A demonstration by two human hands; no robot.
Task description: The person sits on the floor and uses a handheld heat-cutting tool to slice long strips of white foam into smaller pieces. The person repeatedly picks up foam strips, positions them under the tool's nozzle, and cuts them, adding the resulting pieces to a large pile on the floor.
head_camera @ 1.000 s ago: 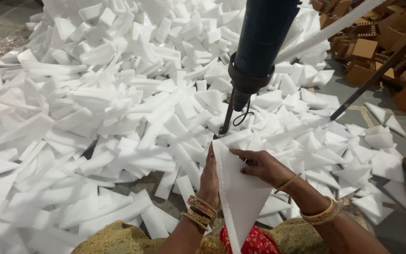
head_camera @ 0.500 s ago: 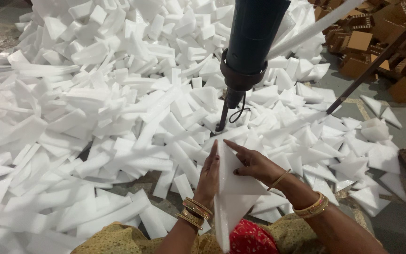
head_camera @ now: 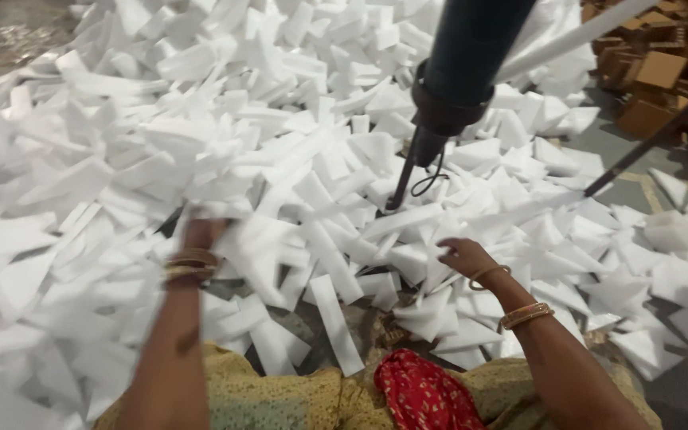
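Note:
My left hand (head_camera: 201, 232) is motion-blurred at the left of the white foam pile, with bangles on its wrist. Its fingers are hidden among blurred white foam pieces (head_camera: 260, 247), so its hold is unclear. My right hand (head_camera: 465, 256) lies on the pile lower right of centre, its fingers curled down over a white foam piece (head_camera: 431, 275). A dark blue hanging heat tool (head_camera: 463, 72) points its thin nozzle (head_camera: 402, 189) down at the pile, above and between my hands.
A large heap of white foam offcuts (head_camera: 296, 119) covers the floor ahead. Brown cardboard boxes (head_camera: 654, 76) stand at the top right. A dark rod (head_camera: 654, 139) and a white bar (head_camera: 575, 36) slant across the right. Grey floor (head_camera: 682, 382) shows at the right.
The tall triangular foam piece that both hands held upright under the nozzle is gone from them. My left hand has swung out to the left, and my right hand has dropped onto the pile.

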